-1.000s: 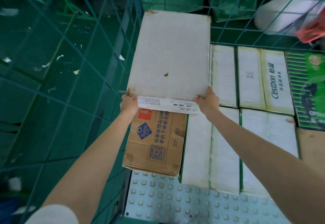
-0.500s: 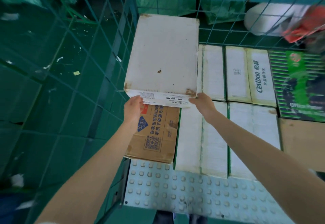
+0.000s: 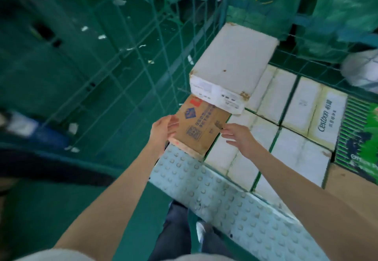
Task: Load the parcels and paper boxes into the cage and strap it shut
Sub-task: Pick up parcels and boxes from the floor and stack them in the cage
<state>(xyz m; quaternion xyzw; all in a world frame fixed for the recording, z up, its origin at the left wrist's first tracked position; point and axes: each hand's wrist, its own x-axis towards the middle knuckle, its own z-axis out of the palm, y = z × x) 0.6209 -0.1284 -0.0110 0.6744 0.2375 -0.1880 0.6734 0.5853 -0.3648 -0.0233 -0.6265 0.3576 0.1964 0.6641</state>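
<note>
white paper box (image 3: pixel 233 64) lies atop brown Sam's carton (image 3: pixel 201 129), tucked against cage mesh (image 3: pixel 180 64) to stack tight | left hand (image 3: pixel 163 129) spread, seemingly touching carton's edge | right hand (image 3: pixel 239 137) spread, empty, just beside

The top box (image 3: pixel 233 60) lies over the far end of the carton (image 3: pixel 201 131), both along the left mesh wall (image 3: pixel 167 56) of the cage. Paper boxes (image 3: pixel 286 101) lie in rows to the right of the carton, and the studded plate (image 3: pixel 204 189) lies before them all. The left hand (image 3: pixel 163 130) is at the carton's left edge, the right hand (image 3: pixel 240 137) just beside its right edge, above the paper boxes.
</note>
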